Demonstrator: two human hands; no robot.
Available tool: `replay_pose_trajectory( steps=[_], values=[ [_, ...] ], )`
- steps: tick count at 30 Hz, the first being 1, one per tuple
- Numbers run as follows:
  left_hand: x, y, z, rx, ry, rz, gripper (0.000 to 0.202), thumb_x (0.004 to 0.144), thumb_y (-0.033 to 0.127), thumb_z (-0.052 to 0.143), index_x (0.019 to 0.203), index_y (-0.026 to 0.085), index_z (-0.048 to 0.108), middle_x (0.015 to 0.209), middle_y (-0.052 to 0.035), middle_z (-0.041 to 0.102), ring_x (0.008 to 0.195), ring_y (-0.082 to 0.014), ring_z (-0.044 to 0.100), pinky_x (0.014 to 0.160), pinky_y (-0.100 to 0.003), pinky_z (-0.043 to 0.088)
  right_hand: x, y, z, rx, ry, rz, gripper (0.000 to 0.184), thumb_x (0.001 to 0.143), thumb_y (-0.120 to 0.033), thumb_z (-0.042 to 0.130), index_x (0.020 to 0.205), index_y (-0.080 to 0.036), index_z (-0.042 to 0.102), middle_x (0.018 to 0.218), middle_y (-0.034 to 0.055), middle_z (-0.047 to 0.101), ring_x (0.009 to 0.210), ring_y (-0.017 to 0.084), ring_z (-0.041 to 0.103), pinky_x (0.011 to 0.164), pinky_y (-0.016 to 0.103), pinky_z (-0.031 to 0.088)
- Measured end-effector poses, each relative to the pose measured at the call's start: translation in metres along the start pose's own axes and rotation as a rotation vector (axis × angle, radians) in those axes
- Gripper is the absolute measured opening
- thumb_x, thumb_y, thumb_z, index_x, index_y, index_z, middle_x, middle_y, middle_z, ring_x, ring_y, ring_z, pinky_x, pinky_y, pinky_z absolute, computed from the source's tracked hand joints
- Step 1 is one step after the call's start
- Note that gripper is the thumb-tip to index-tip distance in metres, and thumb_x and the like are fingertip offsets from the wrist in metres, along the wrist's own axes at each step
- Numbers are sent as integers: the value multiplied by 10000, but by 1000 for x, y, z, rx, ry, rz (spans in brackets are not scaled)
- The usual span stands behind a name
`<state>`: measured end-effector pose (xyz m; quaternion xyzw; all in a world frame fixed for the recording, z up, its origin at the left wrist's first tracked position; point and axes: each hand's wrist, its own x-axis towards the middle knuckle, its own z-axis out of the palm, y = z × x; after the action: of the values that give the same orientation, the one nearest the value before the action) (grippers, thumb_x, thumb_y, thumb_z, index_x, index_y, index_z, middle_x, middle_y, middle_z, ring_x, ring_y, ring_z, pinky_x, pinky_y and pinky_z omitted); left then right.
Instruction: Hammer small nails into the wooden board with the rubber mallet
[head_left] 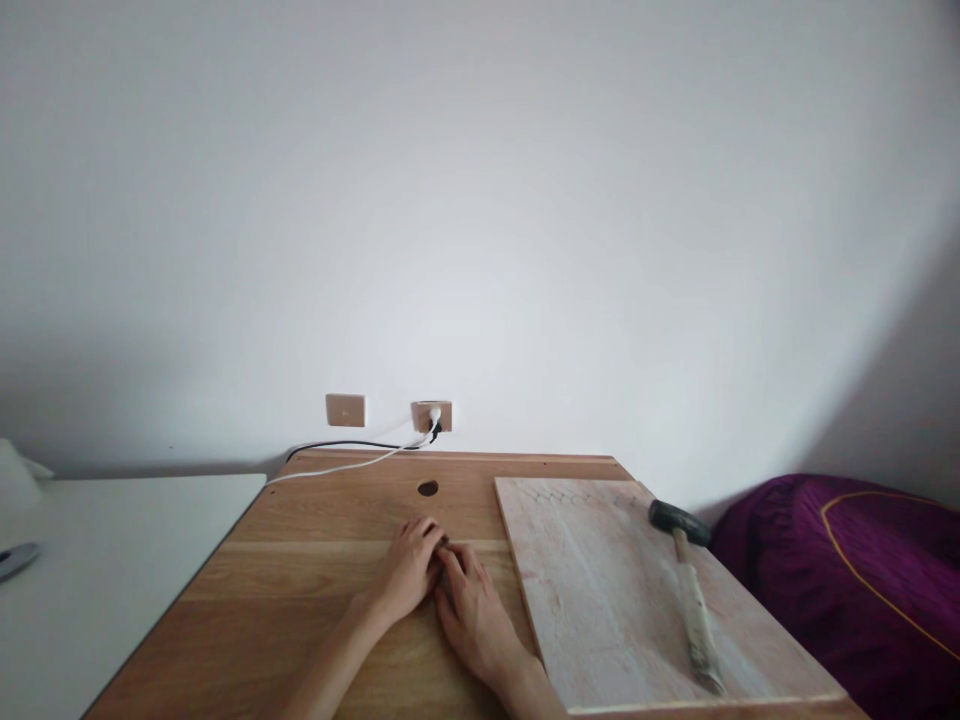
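My left hand (409,572) and my right hand (472,610) rest side by side on the wooden table (300,590), fingers touching each other and lying fairly flat. I see nothing held in either hand. A pale wooden board (600,590) lies just right of my right hand. On the board's right part lies a hammer (688,590) with a black head and a light wooden handle, head pointing away from me.
A round cable hole (427,488) sits in the table ahead of my hands. Two wall sockets (431,415) are behind the table, with black and white cables plugged in. A white surface (112,560) adjoins on the left, a purple cushion (847,570) on the right.
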<state>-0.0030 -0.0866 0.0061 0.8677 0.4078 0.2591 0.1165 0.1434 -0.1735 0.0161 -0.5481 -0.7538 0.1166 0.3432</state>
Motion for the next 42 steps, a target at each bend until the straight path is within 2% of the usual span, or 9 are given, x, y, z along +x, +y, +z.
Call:
replay_pose_trajectory(
  steps=[12,21,30,42],
  values=[
    [2,3,-4,1,-39,-32,379,827,-31,491,1060,211,666,1157,-65,642,1140,-236,565,1020,-376,420,1,-5,-5,3,-50,15,578,837,-27,492,1390,-184,554,1353,131,608,1274,260,586,1122,435,474],
    [2,1,-2,-23,-45,-64,368,835,11,491,1074,226,669,1167,-67,647,1140,-235,578,1022,-371,432,1,-2,0,1,-27,18,584,815,-21,495,1360,-213,574,1337,110,620,1267,254,597,1107,419,487],
    [3,-3,5,-32,-18,-59,362,837,3,481,1040,231,676,1129,-65,657,1103,-235,592,982,-361,437,4,4,9,-27,-27,32,667,753,-7,507,1384,-215,564,1351,120,620,1276,266,601,1108,408,485],
    [3,-3,2,-19,-38,-74,407,804,-12,502,1081,226,680,1185,-65,648,1151,-232,576,1011,-356,434,2,-1,3,-24,6,-11,648,781,-2,501,1380,-243,546,1325,99,625,1240,243,618,1085,377,499]
  ],
)
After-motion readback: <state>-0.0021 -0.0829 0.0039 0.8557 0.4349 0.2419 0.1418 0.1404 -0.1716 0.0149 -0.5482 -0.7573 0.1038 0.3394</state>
